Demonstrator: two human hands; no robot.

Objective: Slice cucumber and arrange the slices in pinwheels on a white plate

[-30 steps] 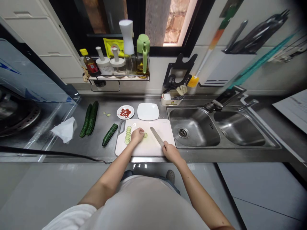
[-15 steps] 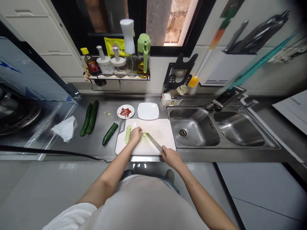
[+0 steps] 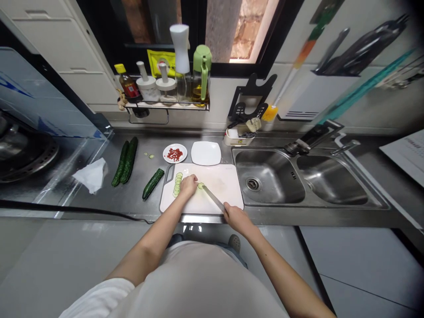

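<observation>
- Silver-grey metal, long and narrow: that's the knife (image 3: 213,198) in my right hand (image 3: 234,216), fingers wrapped closed around the handle end, blade slanting up and left, tip right at a round pale green cucumber slice (image 3: 200,186).
- Left hand (image 3: 188,184) is just left of that slice, low over the board, fingers curled and bunched together. Honestly can't tell if they're pinching anything, since the fingertips are mostly hidden.
- Both hands are working over a white rectangular cutting board with grey edging (image 3: 228,181), and the slice lies around the middle of it.
- Just left of my left hand, also on the board: an overlapping row of thin pale green cucumber slices (image 3: 178,180).
- Off the board's left side, a short dark green cut cucumber (image 3: 153,184) lies tilted on the steel counter (image 3: 141,170). Farther left, two long dark green bumpy cucumbers (image 3: 128,161) sit side by side, then a crumpled white tissue (image 3: 91,176).
- Behind the board: a round white plate (image 3: 165,155) of chopped red bits (image 3: 175,154), next to a squarish white plate (image 3: 206,153).
- Double stainless steel sink (image 3: 268,176) on my right.
</observation>
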